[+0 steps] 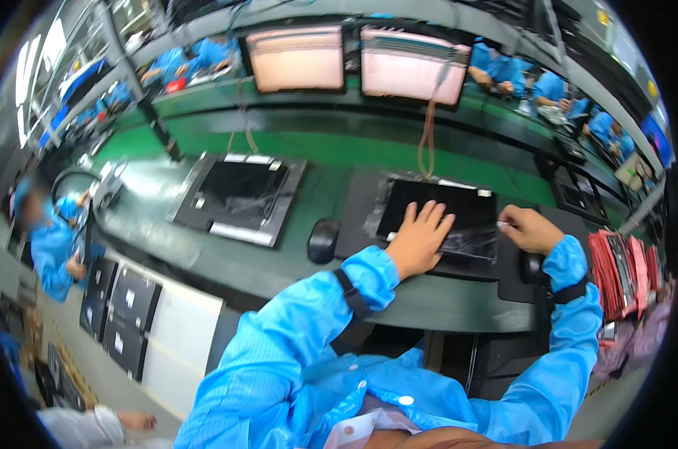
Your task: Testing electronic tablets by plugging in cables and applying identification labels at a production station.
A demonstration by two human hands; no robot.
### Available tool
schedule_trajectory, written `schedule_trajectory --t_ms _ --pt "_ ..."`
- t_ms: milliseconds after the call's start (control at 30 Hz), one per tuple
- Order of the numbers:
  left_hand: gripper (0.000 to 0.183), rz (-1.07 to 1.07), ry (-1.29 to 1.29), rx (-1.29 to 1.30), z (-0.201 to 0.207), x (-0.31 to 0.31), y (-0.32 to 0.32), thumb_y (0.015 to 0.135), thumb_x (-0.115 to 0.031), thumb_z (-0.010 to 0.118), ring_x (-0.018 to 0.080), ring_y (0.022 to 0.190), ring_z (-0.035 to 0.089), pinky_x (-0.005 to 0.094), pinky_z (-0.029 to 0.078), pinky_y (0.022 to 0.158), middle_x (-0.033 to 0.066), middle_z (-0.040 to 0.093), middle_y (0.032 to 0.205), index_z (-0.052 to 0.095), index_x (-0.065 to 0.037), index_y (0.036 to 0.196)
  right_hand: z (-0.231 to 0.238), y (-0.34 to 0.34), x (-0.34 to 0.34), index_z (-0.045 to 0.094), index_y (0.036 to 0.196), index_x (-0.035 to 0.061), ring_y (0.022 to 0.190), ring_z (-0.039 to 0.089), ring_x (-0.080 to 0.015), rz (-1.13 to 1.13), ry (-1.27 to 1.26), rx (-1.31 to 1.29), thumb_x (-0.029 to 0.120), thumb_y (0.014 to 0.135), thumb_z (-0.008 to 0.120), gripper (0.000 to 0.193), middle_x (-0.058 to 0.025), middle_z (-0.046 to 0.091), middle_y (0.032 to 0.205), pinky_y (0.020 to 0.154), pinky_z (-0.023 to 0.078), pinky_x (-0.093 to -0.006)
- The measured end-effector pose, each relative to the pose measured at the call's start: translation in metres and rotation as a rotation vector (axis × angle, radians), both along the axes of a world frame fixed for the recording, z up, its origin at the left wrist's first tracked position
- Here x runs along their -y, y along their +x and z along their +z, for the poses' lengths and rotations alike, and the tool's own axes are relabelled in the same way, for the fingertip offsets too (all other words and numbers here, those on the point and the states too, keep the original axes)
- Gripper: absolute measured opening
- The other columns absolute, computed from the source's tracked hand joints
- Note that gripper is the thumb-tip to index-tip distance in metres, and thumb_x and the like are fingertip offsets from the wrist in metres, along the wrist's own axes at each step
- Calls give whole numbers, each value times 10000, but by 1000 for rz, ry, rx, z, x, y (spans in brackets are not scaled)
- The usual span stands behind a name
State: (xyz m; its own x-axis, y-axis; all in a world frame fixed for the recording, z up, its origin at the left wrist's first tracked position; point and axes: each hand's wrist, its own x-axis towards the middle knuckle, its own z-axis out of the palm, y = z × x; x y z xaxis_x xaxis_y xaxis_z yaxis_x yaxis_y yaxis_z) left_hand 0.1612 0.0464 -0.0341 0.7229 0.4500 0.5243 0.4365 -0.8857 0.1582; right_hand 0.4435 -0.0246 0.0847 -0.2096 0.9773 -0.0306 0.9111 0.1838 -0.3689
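A flat black display panel with clear film around its edges lies on a dark mat in front of me. My left hand rests on the panel, palm down with fingers spread. At the panel's right edge my right hand is closed in a pinch. A small white tab shows at its fingertips; whether it is joined to the panel I cannot tell. White stickers sit along the panel's far edge.
A second film-covered panel lies on the green bench to the left. Near the hands are a black mouse and another dark rounded object. Red sleeves stand at right. A co-worker is at far left.
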Motion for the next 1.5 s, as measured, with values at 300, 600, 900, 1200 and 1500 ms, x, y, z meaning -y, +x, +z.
schedule_trajectory --t_ms 300,600,900,1200,1500 --pt "228 -75 277 309 38 21 -34 748 -171 653 262 855 597 373 497 754 87 595 891 614 -35 927 17 -8 20 621 928 -8 652 405 -65 -107 169 -57 49 854 630 93 8 511 755 559 328 -264" --pt "243 136 -518 1108 63 86 -230 908 -88 698 195 908 716 330 575 784 127 739 1029 698 22 1125 -37 -147 52 692 1086 13 1037 628 -329 112 484 -40 19 830 739 260 -149 646 1119 901 499 -388" --pt "445 465 -1276 1687 5 136 -365 970 -154 627 250 1100 673 367 545 964 150 660 1240 530 34 1362 -129 -304 16 696 1124 41 882 589 -291 303 541 -7 107 830 738 304 -101 608 966 740 473 -416" --pt "341 365 -1300 1549 -15 142 -348 992 -145 650 178 1020 677 309 546 890 103 688 1175 602 23 1284 -98 -324 41 664 989 23 664 574 -81 -65 275 -890 35 883 721 120 -51 610 746 571 458 -280" --pt "240 206 -1279 1558 -10 124 -273 1008 -124 640 138 995 659 293 533 849 82 703 1124 647 17 1202 -123 -398 52 686 971 -2 667 680 -276 280 423 -872 11 797 695 175 -145 695 817 604 525 -355"
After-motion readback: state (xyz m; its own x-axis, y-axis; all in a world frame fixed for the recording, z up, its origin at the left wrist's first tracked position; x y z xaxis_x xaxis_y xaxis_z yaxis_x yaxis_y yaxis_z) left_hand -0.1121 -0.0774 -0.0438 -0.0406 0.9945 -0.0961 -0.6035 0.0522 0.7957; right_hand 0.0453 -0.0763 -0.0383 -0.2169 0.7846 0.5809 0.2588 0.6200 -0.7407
